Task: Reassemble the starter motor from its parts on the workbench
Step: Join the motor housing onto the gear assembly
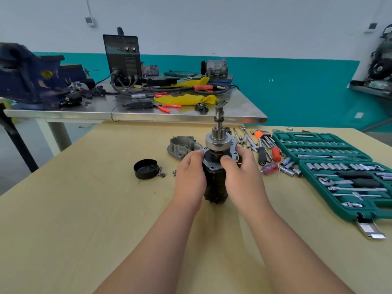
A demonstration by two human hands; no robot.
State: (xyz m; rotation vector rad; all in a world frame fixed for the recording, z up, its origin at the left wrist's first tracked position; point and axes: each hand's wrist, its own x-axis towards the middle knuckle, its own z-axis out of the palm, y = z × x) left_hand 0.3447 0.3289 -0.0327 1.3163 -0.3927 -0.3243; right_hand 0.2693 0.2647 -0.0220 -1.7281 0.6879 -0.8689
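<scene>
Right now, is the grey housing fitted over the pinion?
No: the grey housing lies on the bench left of the motor, pinion bare.

The pale workbench (84, 209) bears an upright motor body (215, 187), grey housing (182, 145), black cap (146, 169), green socket case (347, 211), perhaps bolts (174, 172).

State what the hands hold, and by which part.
Left hand and right hand grip the upright starter motor near the top of its body, thumbs on its flange plate.
</scene>
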